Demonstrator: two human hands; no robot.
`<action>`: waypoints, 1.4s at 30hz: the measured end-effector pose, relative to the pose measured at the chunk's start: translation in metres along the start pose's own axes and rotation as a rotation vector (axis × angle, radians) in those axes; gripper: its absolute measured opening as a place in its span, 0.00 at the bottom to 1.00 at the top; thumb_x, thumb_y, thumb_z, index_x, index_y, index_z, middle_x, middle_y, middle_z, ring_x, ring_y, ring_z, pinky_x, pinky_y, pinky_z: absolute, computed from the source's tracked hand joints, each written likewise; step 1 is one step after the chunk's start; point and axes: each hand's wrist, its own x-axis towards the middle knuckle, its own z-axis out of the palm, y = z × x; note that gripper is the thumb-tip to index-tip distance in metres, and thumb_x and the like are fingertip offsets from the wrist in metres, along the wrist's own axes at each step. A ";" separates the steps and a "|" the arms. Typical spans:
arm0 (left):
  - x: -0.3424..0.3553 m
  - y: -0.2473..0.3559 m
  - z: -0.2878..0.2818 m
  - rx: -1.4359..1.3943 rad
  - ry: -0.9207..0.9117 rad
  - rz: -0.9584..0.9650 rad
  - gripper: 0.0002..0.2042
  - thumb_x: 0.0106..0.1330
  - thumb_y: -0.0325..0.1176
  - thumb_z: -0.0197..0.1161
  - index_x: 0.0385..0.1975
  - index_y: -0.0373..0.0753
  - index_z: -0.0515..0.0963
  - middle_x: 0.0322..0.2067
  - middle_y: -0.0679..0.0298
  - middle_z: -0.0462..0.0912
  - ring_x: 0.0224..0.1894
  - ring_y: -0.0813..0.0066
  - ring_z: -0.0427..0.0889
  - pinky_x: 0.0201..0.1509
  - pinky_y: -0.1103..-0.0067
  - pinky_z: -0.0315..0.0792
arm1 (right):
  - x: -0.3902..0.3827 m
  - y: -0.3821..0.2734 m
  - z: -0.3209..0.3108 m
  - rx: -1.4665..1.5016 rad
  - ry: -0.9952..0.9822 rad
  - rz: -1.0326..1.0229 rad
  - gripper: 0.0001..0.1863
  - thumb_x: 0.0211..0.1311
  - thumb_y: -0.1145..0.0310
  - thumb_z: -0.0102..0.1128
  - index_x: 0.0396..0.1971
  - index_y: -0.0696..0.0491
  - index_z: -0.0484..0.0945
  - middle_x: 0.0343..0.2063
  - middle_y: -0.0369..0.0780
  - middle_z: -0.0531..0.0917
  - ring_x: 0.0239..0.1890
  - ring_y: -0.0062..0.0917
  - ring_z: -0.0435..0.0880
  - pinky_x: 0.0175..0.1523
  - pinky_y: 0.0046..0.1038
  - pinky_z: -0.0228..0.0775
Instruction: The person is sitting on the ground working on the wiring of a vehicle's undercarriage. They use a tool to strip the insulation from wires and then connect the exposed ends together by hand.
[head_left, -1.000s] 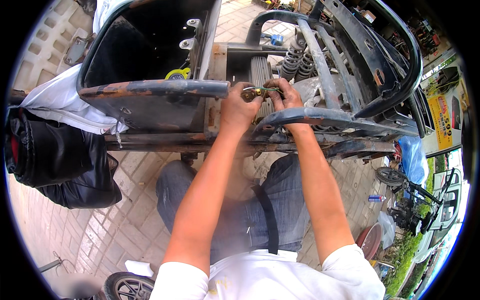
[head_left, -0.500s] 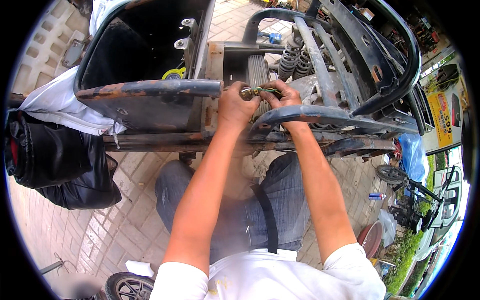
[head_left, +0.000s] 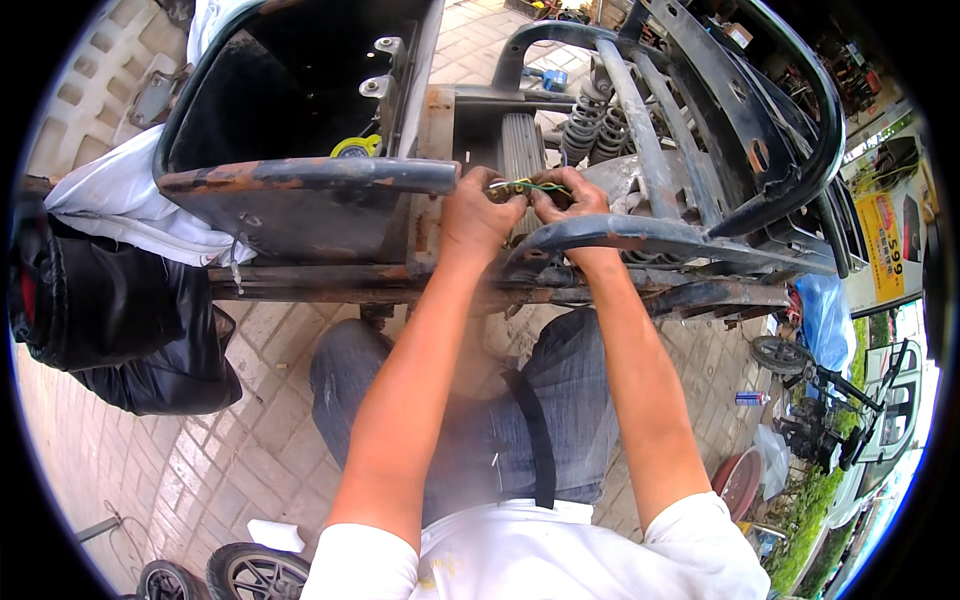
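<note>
While you pinch the thin wires (head_left: 528,186) between both hands just above the centre of the frame, the job in hand looks like joining or twisting their ends together. The strands show green and yellow, and they lie in the gap between two rusty tubes of the stripped vehicle frame (head_left: 300,178).

Your left hand (head_left: 478,205) has its fingers closed tight on the left end of the wires, thumb and forefinger pressed together. Your right hand (head_left: 568,200) does the same on the right end, its fingers curled shut around the strands, the two hands almost touching. Whether the bare ends are already twisted cannot be told; your fingertips hide them.

My reading is that the next move calls for a small, steady twist with both pinches kept firm, so the strands do not slip apart, and for keeping your wrists clear of the curved rusty bar (head_left: 640,235) just below your right hand.

Further out, coil springs (head_left: 590,120) stand in the upper middle, a black bag (head_left: 110,310) lies at the left on the brick paving (head_left: 240,450), and a wheel (head_left: 255,572) shows at the lower left.
</note>
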 end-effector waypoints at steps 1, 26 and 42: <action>0.000 0.000 0.000 -0.003 0.007 -0.003 0.19 0.46 0.39 0.71 0.33 0.32 0.78 0.26 0.58 0.84 0.28 0.72 0.82 0.34 0.78 0.75 | 0.000 0.000 0.001 -0.003 0.005 -0.003 0.08 0.51 0.74 0.63 0.33 0.57 0.79 0.28 0.43 0.83 0.31 0.28 0.83 0.38 0.27 0.74; -0.001 0.002 -0.003 -0.074 -0.078 -0.021 0.16 0.48 0.40 0.71 0.28 0.33 0.79 0.24 0.63 0.83 0.27 0.79 0.79 0.33 0.80 0.73 | 0.009 0.000 -0.006 0.050 -0.093 0.054 0.10 0.53 0.72 0.64 0.35 0.59 0.80 0.28 0.42 0.83 0.32 0.21 0.80 0.37 0.25 0.72; 0.011 -0.010 -0.011 -0.219 -0.239 -0.149 0.16 0.61 0.31 0.61 0.47 0.34 0.74 0.41 0.61 0.80 0.43 0.78 0.77 0.46 0.81 0.71 | 0.027 -0.001 -0.006 0.207 -0.143 0.236 0.11 0.56 0.71 0.63 0.35 0.63 0.81 0.27 0.39 0.82 0.28 0.18 0.77 0.34 0.24 0.70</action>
